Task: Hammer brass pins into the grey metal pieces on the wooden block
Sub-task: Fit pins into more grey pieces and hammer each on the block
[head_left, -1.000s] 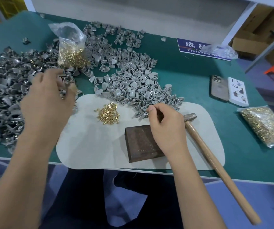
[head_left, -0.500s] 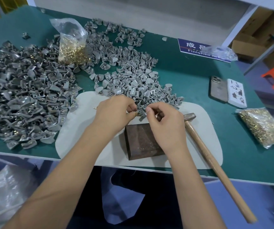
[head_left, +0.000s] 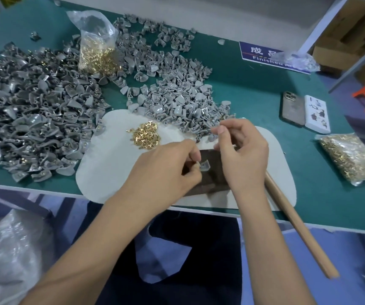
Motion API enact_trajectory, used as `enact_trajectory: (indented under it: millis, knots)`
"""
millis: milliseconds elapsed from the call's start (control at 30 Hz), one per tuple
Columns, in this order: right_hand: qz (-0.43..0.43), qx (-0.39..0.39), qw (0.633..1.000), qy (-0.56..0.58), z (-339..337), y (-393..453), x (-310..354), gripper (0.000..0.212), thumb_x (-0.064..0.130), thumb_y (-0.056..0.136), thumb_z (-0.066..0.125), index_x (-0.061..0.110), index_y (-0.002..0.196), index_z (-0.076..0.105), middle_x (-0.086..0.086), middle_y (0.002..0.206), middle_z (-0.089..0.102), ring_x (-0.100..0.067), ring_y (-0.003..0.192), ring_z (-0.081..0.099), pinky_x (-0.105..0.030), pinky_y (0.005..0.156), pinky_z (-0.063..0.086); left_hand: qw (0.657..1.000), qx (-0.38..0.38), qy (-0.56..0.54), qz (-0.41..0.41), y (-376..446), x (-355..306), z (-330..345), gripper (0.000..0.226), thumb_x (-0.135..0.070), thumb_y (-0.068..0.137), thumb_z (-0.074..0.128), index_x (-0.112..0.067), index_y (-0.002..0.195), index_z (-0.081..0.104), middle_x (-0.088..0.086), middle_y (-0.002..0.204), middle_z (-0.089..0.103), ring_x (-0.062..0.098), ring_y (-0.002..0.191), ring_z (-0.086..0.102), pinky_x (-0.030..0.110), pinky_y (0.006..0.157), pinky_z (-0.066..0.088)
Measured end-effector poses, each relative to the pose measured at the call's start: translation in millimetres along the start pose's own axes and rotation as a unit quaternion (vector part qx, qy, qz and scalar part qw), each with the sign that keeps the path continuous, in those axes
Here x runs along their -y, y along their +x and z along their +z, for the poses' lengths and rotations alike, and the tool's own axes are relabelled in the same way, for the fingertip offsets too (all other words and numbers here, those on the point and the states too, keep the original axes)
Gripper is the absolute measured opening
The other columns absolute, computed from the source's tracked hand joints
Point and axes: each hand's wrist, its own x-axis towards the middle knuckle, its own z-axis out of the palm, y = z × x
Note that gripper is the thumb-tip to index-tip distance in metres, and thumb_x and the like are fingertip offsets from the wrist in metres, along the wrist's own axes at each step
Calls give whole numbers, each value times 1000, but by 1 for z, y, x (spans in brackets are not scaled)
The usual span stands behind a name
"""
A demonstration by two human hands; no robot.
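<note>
A dark wooden block (head_left: 213, 176) lies on a white mat (head_left: 111, 172), mostly covered by both hands. My left hand (head_left: 168, 170) pinches a small grey metal piece (head_left: 205, 166) and holds it on top of the block. My right hand (head_left: 242, 155) hovers over the block's right side with curled fingers; whether it holds anything is hidden. A loose heap of brass pins (head_left: 146, 135) sits on the mat behind my left hand. The hammer's wooden handle (head_left: 298, 227) runs out from under my right hand past the table edge; its head is hidden.
Grey metal pieces lie in a big pile on the left (head_left: 22, 106) and another behind the mat (head_left: 177, 100). Bags of brass pins stand at the back (head_left: 95, 49) and right (head_left: 353, 157). Two phones (head_left: 292, 108) and a blue sign (head_left: 263, 54) lie beyond.
My left hand came from the left pile to the middle. Both hands then dropped from the edge of the grey pile onto the block, the left one bringing a grey piece.
</note>
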Motion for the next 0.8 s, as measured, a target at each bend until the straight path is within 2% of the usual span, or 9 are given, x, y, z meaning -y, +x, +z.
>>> enact_trajectory:
  millis: [133,267,300,367,433,567,700,800]
  knots:
    - [-35,69,996,-54,-17,-23,1,12,17,91,76,28,95,76,14,92,75,-13,95,69,-40,89,53,999,-24,-25,-3,-4,10,6,10,-37,84,65,-40,92,59,-21,88,61,0,85,55,24,66,43]
    - [-11,86,995,-56,-28,-35,1,12,15,87,80,24,94,80,12,89,76,-10,95,68,-18,85,45,1000,-25,-4,5,-6,11,7,11,-37,83,66,-41,91,60,-18,94,55,2,86,54,26,64,42]
    - [-7,88,995,-51,-29,-37,3,11,14,87,79,23,94,80,11,89,76,-11,95,68,-18,85,47,1000,-24,-2,6,-6,11,7,10,-37,83,65,-41,91,61,-17,94,55,3,87,55,29,65,44]
    - [-13,107,992,-58,-29,-39,5,11,14,87,79,22,94,81,10,90,75,-13,97,66,-29,90,50,1000,-24,7,9,-6,10,7,9,-37,83,64,-39,92,62,-16,95,56,6,87,56,32,67,47]
    - [-22,127,988,-82,-26,-41,7,11,15,87,80,22,94,82,7,89,72,-19,98,63,-39,92,48,1000,-24,6,9,-6,10,7,9,-37,82,64,-38,92,64,-15,94,56,7,87,57,32,67,47]
    - [-21,129,981,-144,-24,-40,13,11,20,87,79,29,91,82,6,82,66,-21,93,60,-52,92,46,1000,-25,-3,10,-6,9,5,8,-39,83,64,-38,90,65,-15,93,56,5,86,56,33,67,48]
    - [-41,166,953,-252,-24,-33,31,10,27,88,76,36,88,81,13,72,56,-21,89,56,-50,92,43,1000,-27,-8,5,-7,8,5,7,-39,84,64,-37,91,67,-15,95,58,6,87,57,34,70,50]
    - [-86,198,890,-401,-23,-25,50,12,36,93,66,39,90,78,11,82,62,-19,98,50,-42,91,33,1000,-27,-6,-1,-6,8,4,11,-35,83,67,-36,93,70,-14,96,59,8,88,58,35,71,51]
